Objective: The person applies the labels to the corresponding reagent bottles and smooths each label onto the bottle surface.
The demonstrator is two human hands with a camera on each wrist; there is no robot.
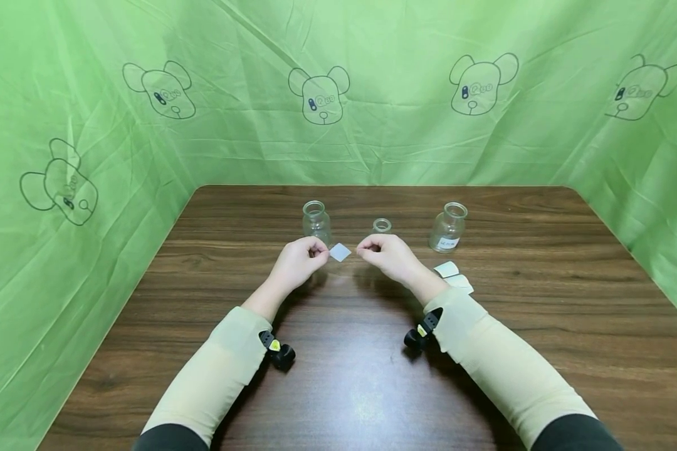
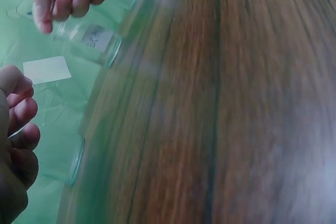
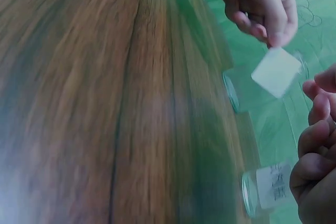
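My left hand (image 1: 301,262) pinches a small square white label (image 1: 340,252) by one corner between thumb and forefinger. Just to the label's right, my right hand (image 1: 392,257) has its fingers curled and thumb and fingertip together, with nothing visible between them. A slim gap parts those fingertips from the label in the head view. Behind the left hand stands a clear glass jar (image 1: 316,220) without a label showing. A smaller glass jar (image 1: 382,225) is mostly hidden behind the right hand; the left wrist view shows a handwritten label (image 2: 98,38) on it.
Farther right, another open glass jar (image 1: 450,227) bears a white handwritten label. Two pale pieces of paper (image 1: 447,269) lie beside the right wrist, partly covered by it. Green cloth (image 1: 372,150) hangs around the brown wooden table (image 1: 203,300).
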